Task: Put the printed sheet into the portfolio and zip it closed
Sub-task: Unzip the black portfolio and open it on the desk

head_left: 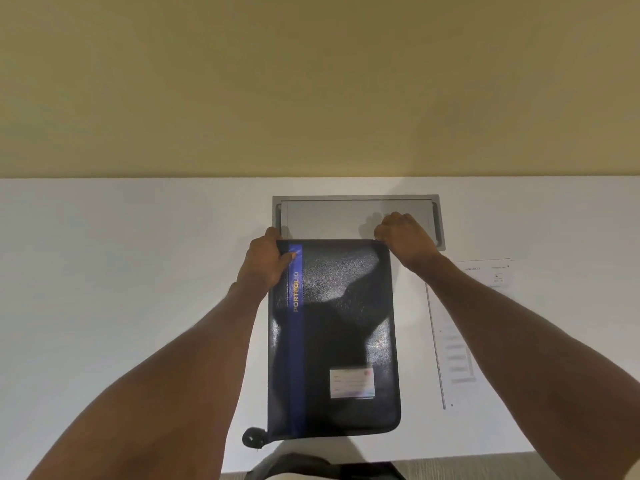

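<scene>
A black portfolio (346,327) with a blue stripe reading "PORTFOLIO" and a small label card lies flat on the white table (121,289), long side running away from me. My left hand (266,263) grips its far left corner, thumb on the blue stripe. My right hand (405,237) pinches something small at the far right corner, where the zipper runs. A black strap end (252,437) sticks out at the near left corner. The printed sheet (457,341) lies on the table to the right, partly under my right forearm.
A grey rectangular cover plate (346,216) is set in the table just beyond the portfolio. A yellow wall (311,81) stands behind the table. The table's near edge runs below the portfolio, with a dark object (322,467) under it.
</scene>
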`<state>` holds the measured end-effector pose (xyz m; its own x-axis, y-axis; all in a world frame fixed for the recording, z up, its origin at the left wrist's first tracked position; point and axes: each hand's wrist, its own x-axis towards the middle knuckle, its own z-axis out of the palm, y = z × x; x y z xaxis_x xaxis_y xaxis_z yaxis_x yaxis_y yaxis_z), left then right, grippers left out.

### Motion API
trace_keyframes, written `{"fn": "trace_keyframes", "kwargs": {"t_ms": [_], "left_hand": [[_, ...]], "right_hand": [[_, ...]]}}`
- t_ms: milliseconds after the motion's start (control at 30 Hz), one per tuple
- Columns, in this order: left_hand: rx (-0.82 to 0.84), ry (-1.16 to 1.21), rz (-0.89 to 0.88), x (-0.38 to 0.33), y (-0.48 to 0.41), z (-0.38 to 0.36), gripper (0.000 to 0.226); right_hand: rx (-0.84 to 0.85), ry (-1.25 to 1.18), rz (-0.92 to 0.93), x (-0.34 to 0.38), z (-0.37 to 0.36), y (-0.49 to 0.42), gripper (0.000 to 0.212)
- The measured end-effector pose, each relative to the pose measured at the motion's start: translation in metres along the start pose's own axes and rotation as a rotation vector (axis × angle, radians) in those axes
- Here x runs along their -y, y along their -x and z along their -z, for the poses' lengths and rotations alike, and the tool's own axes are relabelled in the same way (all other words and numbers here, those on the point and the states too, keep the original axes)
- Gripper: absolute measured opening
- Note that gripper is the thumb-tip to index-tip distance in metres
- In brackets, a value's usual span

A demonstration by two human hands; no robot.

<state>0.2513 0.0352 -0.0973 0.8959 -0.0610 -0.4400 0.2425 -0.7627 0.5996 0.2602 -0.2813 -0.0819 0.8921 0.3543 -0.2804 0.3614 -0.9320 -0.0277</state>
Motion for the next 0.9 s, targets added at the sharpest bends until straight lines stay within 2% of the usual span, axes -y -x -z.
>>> {"fn": "trace_keyframes", "kwargs": {"t_ms": [167,300,467,900], "left_hand": [[0.004,0.009,0.032,0.0,0.002,0.001,0.032],[0.006,-0.003,0.055,0.001,0.002,0.002,0.033],[-0.014,-0.027,0.064,-0.004,0.003,-0.001,0.032],[-0.067,-0.153,0.139,-0.017,0.006,-0.009,0.033]], "right_hand": [[-0.015,-0.041,-0.086,-0.004,-0.014,0.021,0.019],[-0.096,-0.143,-0.187,0.002,-0.028,0.044,0.019],[-0.125,-0.162,-0.226,0.015,-0.044,0.075,0.013],[-0.107,-0.196,-0.279,0.049,-0.067,0.144,0.016]]}}
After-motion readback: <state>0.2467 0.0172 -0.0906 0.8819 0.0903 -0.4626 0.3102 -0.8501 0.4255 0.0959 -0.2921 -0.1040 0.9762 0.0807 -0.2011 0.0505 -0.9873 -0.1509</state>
